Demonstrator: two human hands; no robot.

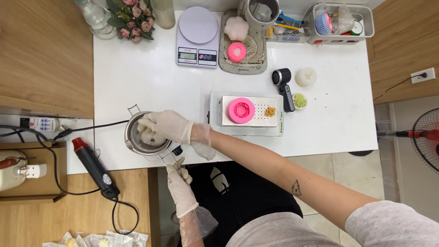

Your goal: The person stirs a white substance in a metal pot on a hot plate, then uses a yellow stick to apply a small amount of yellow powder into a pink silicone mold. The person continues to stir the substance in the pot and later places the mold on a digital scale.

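Head view: gloved right hand grips pale wax lump inside small steel pot; gloved left hand closed on its handle, pointing toward body, tabletop edge.

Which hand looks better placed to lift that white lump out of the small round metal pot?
The right hand, probably: its gloved fingers rest on the white lump inside the small round metal pot. The left hand is occupied, gripping the pot's thin handle.
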